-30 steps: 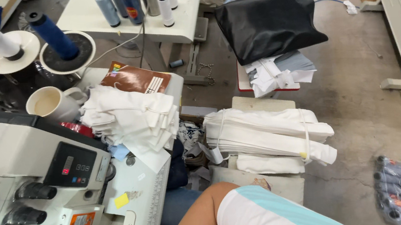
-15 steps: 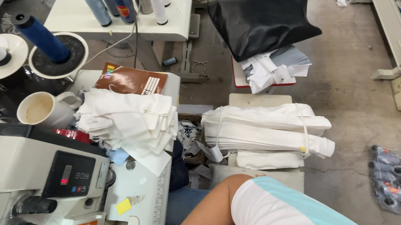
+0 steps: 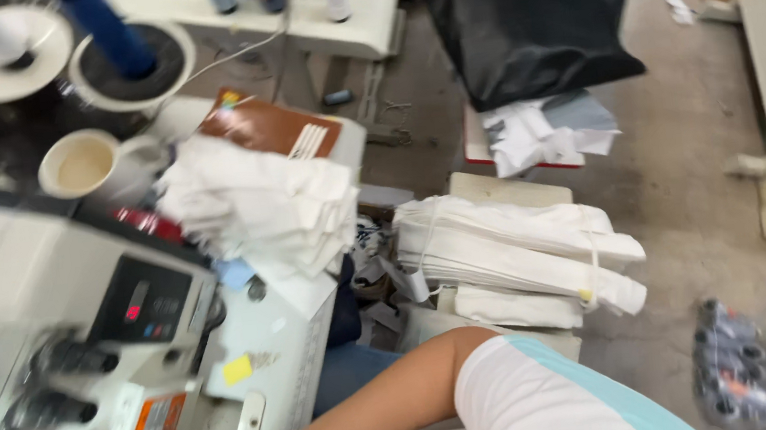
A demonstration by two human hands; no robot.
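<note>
Head view: bare forearm (image 3: 376,403) crosses at 6 o'clock; both hands out of frame, grip unknowable. Nearest work, probably: white fabric stack (image 3: 262,209) at 10 o'clock on sewing machine table (image 3: 289,317). Lift plies squarely.

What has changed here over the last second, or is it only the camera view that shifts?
Mostly the view shifts: the scene slides slightly right and down as the head camera turns. The person's bare arm in a white, teal-trimmed sleeve stays bent at the bottom edge; neither hand shows. Nothing was picked up or let go. The heap of white fabric pieces, the tied white bundle and the cream cup lie as before.
</note>
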